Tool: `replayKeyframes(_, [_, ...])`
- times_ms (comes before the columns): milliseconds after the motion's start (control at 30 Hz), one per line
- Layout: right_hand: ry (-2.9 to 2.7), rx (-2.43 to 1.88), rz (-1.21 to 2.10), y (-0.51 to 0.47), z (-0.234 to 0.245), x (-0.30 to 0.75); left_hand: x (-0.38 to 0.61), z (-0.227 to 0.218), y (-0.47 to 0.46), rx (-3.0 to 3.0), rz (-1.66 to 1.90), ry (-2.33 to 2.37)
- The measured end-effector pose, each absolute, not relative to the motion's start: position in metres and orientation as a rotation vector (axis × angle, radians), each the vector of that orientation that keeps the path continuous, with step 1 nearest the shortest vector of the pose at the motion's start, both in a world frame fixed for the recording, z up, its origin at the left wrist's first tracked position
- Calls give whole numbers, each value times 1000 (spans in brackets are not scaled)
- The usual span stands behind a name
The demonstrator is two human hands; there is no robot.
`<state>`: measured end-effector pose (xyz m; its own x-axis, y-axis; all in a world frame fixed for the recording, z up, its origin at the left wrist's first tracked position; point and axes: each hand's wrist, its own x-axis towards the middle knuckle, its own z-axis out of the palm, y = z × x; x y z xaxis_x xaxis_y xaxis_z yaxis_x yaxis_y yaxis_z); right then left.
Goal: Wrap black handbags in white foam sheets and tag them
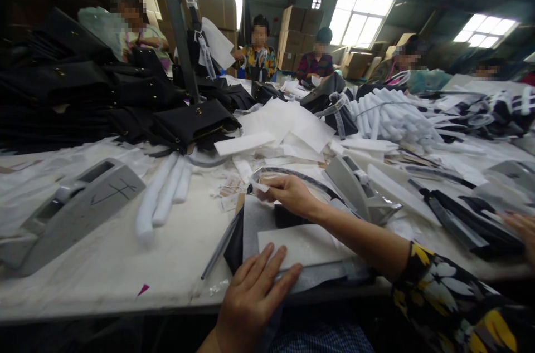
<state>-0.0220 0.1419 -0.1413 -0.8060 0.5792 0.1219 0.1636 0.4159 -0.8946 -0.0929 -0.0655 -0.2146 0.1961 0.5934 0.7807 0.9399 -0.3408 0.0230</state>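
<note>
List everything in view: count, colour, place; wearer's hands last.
Table: one, white, foreground
Bags: many, black, mostly left
Sheets: several, white, mid-table
Tape dispensers: at least two, grey, left and right
Rolls: many, white, left and right
Scrap: one, pink, front edge
Boxes: several, brown, background
Co-workers: at least five, varied clothing, across table
Neighbour's hand: one, right edge
Workpiece: one, black, front centre
Left hand: one, on front sheet
Right hand: one, pinching small white piece

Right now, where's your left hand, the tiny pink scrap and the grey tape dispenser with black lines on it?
Left hand (253, 292): head view, on the back of the hand.
Pink scrap (144, 289): head view, on its middle.
Grey tape dispenser (83, 211): head view, on its flat side.
</note>
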Motion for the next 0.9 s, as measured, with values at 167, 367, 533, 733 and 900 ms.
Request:
replayKeyframes(167, [-2151,-620,1338,124,-148,6,-94,-214,-66,-2037,-973,-1428])
replayKeyframes(367, [-2359,-394,1077,95,-145,40,-95,-212,-67,-2055,-954,-1457])
replayKeyframes(533, [-2460,-122,830,76,-150,57,-98,-210,-69,-2183,-897,-1502])
replayKeyframes(733, [-2435,-128,621,53,-161,66,-98,-215,-71,-2230,-924,-1537])
replayKeyframes(900, [-2337,-195,656,34,-163,72,-98,-220,-72,-2242,-896,-1548])
